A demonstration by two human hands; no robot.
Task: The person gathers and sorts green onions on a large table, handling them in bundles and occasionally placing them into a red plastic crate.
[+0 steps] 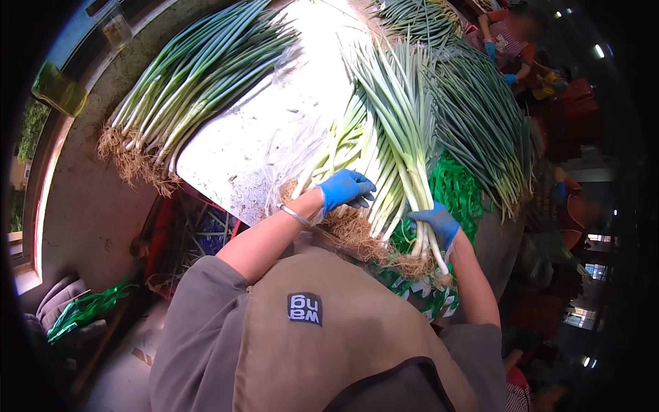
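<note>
My right hand [437,224], in a blue glove, is closed round the white lower stalks of a few long green onions [407,141]. Their leaves point away from me and their roots hang toward my apron. To the left, my left hand [347,190], also gloved in blue, is over a pile of green onions [371,147], fingers apart and slightly bent, with nothing seen in them. Brown roots [357,230] of that pile lie at the table's near edge, just below my hands. Clear plastic film [292,161] lies beside the pile.
A big bunch of green onions [199,89] lies at the left of the white table [237,158], and another heap [480,120] at the right. Green plastic ties [453,189] hang beside my right hand. Another person [511,44] in blue gloves is at the far right. A glass jar [115,29] stands by the window.
</note>
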